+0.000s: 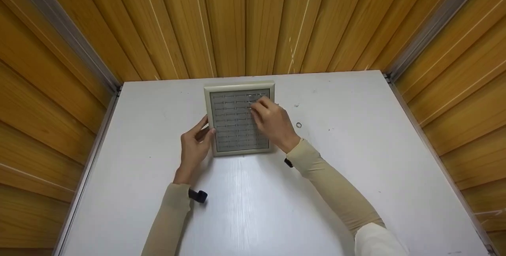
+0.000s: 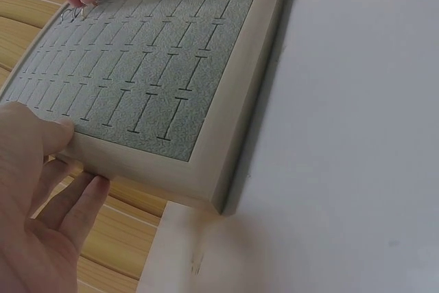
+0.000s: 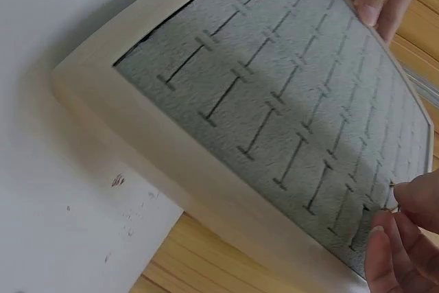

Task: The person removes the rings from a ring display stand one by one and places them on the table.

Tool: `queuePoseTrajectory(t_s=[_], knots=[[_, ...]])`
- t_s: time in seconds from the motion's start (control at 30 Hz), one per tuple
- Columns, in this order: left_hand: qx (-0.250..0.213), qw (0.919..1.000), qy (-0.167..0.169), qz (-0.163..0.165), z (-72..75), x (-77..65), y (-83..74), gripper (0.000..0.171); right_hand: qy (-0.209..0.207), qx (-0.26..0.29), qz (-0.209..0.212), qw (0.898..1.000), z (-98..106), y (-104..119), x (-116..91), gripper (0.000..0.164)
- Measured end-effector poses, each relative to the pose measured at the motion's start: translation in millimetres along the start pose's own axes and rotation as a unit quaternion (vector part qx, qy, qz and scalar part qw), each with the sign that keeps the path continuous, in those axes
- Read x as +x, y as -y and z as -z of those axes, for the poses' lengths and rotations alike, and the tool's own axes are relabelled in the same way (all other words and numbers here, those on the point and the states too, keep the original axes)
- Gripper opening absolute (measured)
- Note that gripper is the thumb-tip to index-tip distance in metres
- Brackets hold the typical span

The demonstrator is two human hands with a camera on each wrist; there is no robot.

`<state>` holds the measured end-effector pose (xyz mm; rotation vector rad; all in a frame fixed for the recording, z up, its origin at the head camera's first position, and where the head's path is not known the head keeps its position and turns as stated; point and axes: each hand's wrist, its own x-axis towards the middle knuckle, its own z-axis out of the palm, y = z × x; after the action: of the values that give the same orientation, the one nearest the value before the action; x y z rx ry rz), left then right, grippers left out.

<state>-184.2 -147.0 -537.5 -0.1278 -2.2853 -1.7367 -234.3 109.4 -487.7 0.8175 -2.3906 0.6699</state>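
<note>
The left hand (image 1: pixel 194 148) grips the left edge of a framed grey slotted tray (image 1: pixel 239 88). The right hand (image 1: pixel 275 123) pinches at its upper-right slots (image 1: pixel 252 95); 1 small ring (image 1: pixel 297 125) lies nearby on the white table (image 1: pixel 122 185).

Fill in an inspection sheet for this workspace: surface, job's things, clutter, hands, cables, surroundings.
Surface: white table.
Job's things: grey slotted tray; loose ring on the table, right of it.
Clutter: small dark marks on the table.
Hands: left hand grips the tray's left edge; right hand pinches a gold ring at the slots.
Cables: nothing seen.
Surroundings: wood-look panels behind and at both sides.
</note>
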Motion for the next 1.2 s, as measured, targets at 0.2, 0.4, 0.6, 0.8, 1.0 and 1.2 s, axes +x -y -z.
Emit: queuePoseTrajectory(t_s=[0.2,0.4,0.6,0.8,1.0,1.2], knots=[[0.009,1.0000,-0.002,-0.001,-0.7,0.2,-0.7,0.054,-0.018,-0.057,0.031,0.998,-6.0,-0.6,1.0,0.013],[0.004,1.0000,-0.003,-0.004,-1.1,0.4,0.3,0.054,-0.019,-0.080,0.040,0.996,-8.7,-0.9,0.3,0.015],[0.007,1.0000,-0.005,0.001,-0.8,1.1,0.5,0.054,-0.019,-0.097,0.044,0.994,-9.1,-1.1,0.8,0.017],[0.006,0.9999,-0.011,0.007,-0.9,0.0,1.8,0.053,-0.023,-0.098,0.052,0.994,-9.2,-1.1,1.1,0.016],[-0.001,0.9999,-0.009,-0.014,-0.8,-0.8,2.5,0.053,-0.040,-0.092,0.062,0.993,-9.5,-2.2,1.2,0.013],[-0.005,0.9998,-0.007,-0.018,-0.6,-0.1,1.3,0.052,-0.042,-0.091,0.067,0.993,-8.8,-2.8,0.9,0.014]])
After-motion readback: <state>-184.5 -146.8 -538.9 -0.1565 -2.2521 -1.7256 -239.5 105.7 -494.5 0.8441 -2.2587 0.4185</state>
